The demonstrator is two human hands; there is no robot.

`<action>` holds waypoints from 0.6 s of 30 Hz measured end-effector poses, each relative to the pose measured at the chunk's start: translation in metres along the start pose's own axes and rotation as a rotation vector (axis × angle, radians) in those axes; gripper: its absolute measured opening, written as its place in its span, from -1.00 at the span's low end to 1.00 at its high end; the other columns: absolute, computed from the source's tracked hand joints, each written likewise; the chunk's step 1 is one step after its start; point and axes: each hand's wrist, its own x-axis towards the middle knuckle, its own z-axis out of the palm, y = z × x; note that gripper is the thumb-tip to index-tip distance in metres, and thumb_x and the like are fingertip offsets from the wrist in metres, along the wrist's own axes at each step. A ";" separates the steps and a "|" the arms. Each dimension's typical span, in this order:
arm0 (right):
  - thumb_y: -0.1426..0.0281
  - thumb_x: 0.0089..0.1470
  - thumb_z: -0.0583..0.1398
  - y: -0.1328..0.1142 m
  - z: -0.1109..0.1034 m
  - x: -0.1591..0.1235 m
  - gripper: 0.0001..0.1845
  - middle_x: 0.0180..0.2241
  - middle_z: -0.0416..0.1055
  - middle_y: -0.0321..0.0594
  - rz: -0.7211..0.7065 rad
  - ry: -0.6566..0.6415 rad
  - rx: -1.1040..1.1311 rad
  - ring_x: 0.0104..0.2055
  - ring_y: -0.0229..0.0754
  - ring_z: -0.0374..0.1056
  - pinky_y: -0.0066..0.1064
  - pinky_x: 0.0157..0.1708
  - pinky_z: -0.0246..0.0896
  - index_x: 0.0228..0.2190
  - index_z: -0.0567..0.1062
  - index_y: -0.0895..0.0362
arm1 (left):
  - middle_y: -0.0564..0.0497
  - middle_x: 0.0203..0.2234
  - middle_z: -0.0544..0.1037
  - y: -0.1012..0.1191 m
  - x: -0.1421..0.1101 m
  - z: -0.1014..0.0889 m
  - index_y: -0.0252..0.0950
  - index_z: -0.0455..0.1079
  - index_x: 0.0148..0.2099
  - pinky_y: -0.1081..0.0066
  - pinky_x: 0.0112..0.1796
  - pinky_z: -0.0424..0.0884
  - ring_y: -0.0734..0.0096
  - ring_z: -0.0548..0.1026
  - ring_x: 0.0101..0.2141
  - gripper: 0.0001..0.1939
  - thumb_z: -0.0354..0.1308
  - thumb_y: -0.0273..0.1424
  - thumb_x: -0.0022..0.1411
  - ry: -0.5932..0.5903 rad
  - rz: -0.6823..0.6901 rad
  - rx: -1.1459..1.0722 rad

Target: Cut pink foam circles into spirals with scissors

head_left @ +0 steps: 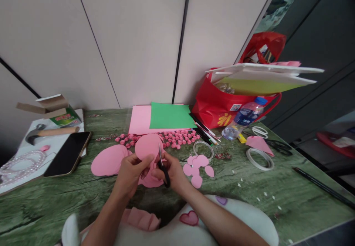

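Note:
My left hand [135, 171] pinches the lower edge of a round pink paper piece [146, 145], held up over the table. In my right hand [172, 172] is a pair of scissors with black handles [165, 173], its blades pointing up at the right edge of that piece. Below my hands lies more pink paper [151, 180], partly hidden by them. Left of my left hand rests a stack of larger pink paper ovals [108, 160]. Small pink paper petals [196, 170] lie to the right of my right hand.
Behind my hands are several small pink rolled pieces [181, 138] and green [172, 115] and pink sheets [140, 118]. At right stand a water bottle [244, 118], a red bag [208, 105] and tape rolls [260, 159]. Leftward lie a phone [68, 153] and a hammer [57, 131].

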 end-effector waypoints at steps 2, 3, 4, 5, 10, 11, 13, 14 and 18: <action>0.39 -0.45 0.33 0.000 0.000 0.000 -0.59 -0.71 0.22 -0.46 0.001 0.004 0.001 -0.72 -0.44 0.08 -0.60 -0.73 -0.02 -0.51 0.24 0.16 | 0.17 -0.84 0.22 0.000 0.000 0.000 -0.38 0.27 -0.62 0.58 -0.73 0.02 0.67 0.12 -0.76 -0.77 0.19 -0.32 -0.14 0.000 0.011 0.001; 0.39 -0.45 0.33 0.000 0.000 0.000 -0.59 -0.71 0.22 -0.46 0.001 0.008 -0.004 -0.72 -0.44 0.09 -0.60 -0.74 -0.01 -0.51 0.25 0.16 | 0.17 -0.83 0.22 -0.001 0.000 -0.001 -0.38 0.26 -0.61 0.58 -0.73 0.02 0.67 0.12 -0.76 -0.77 0.19 -0.33 -0.14 0.000 0.016 -0.001; 0.39 -0.45 0.33 0.000 0.000 0.000 -0.59 -0.72 0.21 -0.46 0.003 0.013 -0.012 -0.73 -0.44 0.09 -0.61 -0.74 -0.02 -0.52 0.25 0.16 | 0.17 -0.83 0.22 -0.001 0.001 -0.001 -0.37 0.26 -0.61 0.58 -0.73 0.02 0.67 0.12 -0.76 -0.77 0.19 -0.33 -0.15 0.001 0.021 -0.003; 0.39 -0.46 0.33 -0.001 0.000 0.000 -0.60 -0.72 0.21 -0.47 0.005 0.018 -0.020 -0.73 -0.44 0.09 -0.61 -0.75 -0.02 -0.53 0.25 0.16 | 0.18 -0.83 0.22 -0.001 0.001 -0.001 -0.37 0.26 -0.61 0.58 -0.73 0.02 0.67 0.11 -0.76 -0.77 0.19 -0.33 -0.15 0.001 0.026 -0.006; 0.36 -0.44 0.32 -0.002 0.000 0.000 -0.62 -0.76 0.22 -0.48 0.014 0.019 -0.017 -0.77 -0.45 0.08 -0.62 -0.76 -0.02 -0.54 0.26 0.16 | 0.17 -0.82 0.22 -0.001 0.001 -0.001 -0.36 0.25 -0.62 0.58 -0.73 0.02 0.66 0.12 -0.76 -0.78 0.18 -0.33 -0.15 0.006 0.031 -0.013; 0.36 -0.44 0.32 -0.002 0.000 0.000 -0.62 -0.76 0.23 -0.48 0.014 0.020 -0.018 -0.77 -0.45 0.08 -0.62 -0.76 -0.02 -0.54 0.26 0.17 | 0.17 -0.83 0.22 -0.001 0.001 -0.001 -0.36 0.25 -0.62 0.58 -0.73 0.02 0.66 0.12 -0.76 -0.78 0.19 -0.34 -0.15 0.008 0.030 -0.013; 0.36 -0.45 0.32 -0.002 0.000 0.000 -0.62 -0.78 0.23 -0.48 0.014 0.023 -0.023 -0.77 -0.45 0.09 -0.62 -0.77 -0.01 -0.54 0.26 0.17 | 0.18 -0.83 0.22 -0.001 0.001 -0.001 -0.36 0.25 -0.63 0.58 -0.73 0.03 0.66 0.13 -0.77 -0.78 0.19 -0.35 -0.16 0.010 0.035 -0.015; 0.35 -0.45 0.33 -0.002 0.000 0.000 -0.61 -0.78 0.23 -0.48 0.015 0.023 -0.021 -0.78 -0.45 0.10 -0.62 -0.77 0.00 -0.54 0.26 0.17 | 0.17 -0.83 0.22 -0.001 0.001 -0.001 -0.36 0.25 -0.63 0.58 -0.73 0.03 0.66 0.13 -0.76 -0.78 0.19 -0.35 -0.16 0.011 0.041 -0.018; 0.32 -0.46 0.33 -0.001 0.000 -0.001 -0.58 -0.80 0.23 -0.48 0.026 0.013 -0.006 -0.79 -0.44 0.10 -0.62 -0.78 0.02 -0.54 0.25 0.17 | 0.14 -0.78 0.29 0.002 0.000 0.000 -0.37 0.26 -0.59 0.59 -0.73 0.08 0.64 0.19 -0.75 -0.79 0.19 -0.34 -0.13 0.009 0.032 -0.076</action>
